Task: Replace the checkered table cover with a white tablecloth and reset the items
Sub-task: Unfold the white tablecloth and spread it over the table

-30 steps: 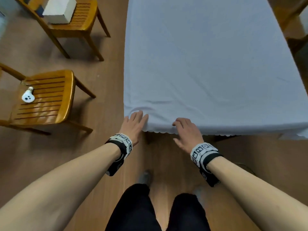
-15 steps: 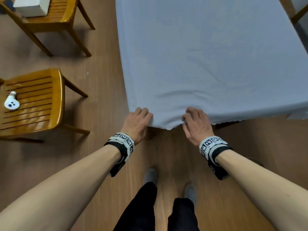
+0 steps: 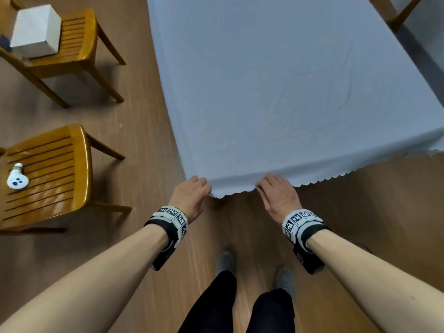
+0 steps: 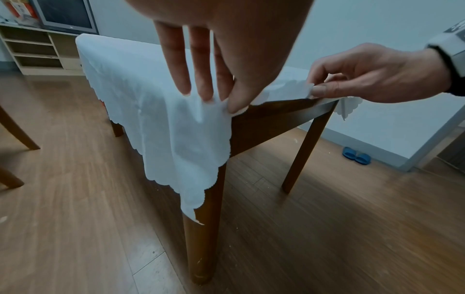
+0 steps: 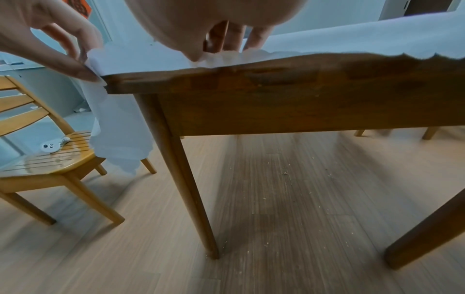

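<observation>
A white tablecloth [image 3: 276,92] with a scalloped hem covers the wooden table [image 5: 276,103]. Both hands are at its near edge, close to the left corner. My left hand [image 3: 201,188] pinches the hem between thumb and fingers [image 4: 201,79] right at the corner, where a flap of tablecloth [image 4: 181,143] hangs down past the leg. About a hand's width to the right, my right hand [image 3: 264,186] pinches the hem and holds it level with the tabletop, so the table's apron [image 4: 264,119] shows bare. No checkered cover is in view.
Two wooden chairs stand left of the table. The near chair [image 3: 60,188] carries a small white bulb-shaped item [image 3: 17,180]; the far chair [image 3: 74,46] carries a white box [image 3: 36,31]. Another chair [image 3: 403,13] is at the far right. Blue slippers [image 4: 356,156] lie by the wall.
Both hands went from resting on the cloth's near edge to pinching its hem. The hem between them is now lifted and drawn slightly toward me.
</observation>
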A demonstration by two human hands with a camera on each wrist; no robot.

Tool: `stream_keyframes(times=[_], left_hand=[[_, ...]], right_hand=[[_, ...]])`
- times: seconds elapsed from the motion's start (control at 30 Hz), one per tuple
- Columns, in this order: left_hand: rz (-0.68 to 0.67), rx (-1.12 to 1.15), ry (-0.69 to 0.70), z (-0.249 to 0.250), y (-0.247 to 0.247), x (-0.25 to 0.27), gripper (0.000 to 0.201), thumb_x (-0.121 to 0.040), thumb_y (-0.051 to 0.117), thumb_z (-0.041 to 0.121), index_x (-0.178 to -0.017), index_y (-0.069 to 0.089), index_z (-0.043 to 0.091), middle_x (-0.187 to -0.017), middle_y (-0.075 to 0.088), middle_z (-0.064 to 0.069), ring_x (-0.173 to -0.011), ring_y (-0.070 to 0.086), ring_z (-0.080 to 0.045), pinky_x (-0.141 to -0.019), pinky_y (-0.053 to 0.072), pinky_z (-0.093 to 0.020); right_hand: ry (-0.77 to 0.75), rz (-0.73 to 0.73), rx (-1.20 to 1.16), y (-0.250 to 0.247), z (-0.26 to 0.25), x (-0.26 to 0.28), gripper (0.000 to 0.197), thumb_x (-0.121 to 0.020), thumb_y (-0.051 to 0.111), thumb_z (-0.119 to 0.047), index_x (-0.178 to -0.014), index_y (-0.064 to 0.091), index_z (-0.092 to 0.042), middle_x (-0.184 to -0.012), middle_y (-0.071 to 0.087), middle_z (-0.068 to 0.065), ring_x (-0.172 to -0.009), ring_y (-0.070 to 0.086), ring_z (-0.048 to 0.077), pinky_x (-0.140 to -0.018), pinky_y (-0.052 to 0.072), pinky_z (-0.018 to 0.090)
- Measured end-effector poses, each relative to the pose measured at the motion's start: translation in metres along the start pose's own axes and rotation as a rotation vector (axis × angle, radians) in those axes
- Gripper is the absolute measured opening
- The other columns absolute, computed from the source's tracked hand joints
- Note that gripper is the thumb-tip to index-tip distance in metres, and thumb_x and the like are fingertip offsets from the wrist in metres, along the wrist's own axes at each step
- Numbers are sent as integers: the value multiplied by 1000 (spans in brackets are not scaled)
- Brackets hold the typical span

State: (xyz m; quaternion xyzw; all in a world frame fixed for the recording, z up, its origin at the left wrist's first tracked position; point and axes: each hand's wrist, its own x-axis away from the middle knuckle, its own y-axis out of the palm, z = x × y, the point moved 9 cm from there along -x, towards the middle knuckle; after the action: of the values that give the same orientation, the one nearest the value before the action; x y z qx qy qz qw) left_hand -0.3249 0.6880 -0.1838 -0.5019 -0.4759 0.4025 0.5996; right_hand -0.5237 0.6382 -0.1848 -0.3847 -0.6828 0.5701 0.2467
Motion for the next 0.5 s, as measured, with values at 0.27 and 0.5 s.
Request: stream_keyframes(times=[0.27,0.5], left_hand=[[-381,82,-49,5,25,17,24,-88,55,31,-110,62,23,-105,65,4,-97,62,-22,-75,54,-36],[-288,133,-34,30,-56,-21,32,-89,54,30,-119,61,20,-109,65,1,-98,62,-23,-75,48,-32]], right_hand=[[18,-222,4,-4,-4,7,25,-99,45,-31,-104,66,-18,-102,62,-3,-96,54,18,-88,50,35],[130,-264,-102,-77,15,7,25,-102,42,-29,-111,63,-19,-108,60,-5,-104,53,15,-88,47,29]])
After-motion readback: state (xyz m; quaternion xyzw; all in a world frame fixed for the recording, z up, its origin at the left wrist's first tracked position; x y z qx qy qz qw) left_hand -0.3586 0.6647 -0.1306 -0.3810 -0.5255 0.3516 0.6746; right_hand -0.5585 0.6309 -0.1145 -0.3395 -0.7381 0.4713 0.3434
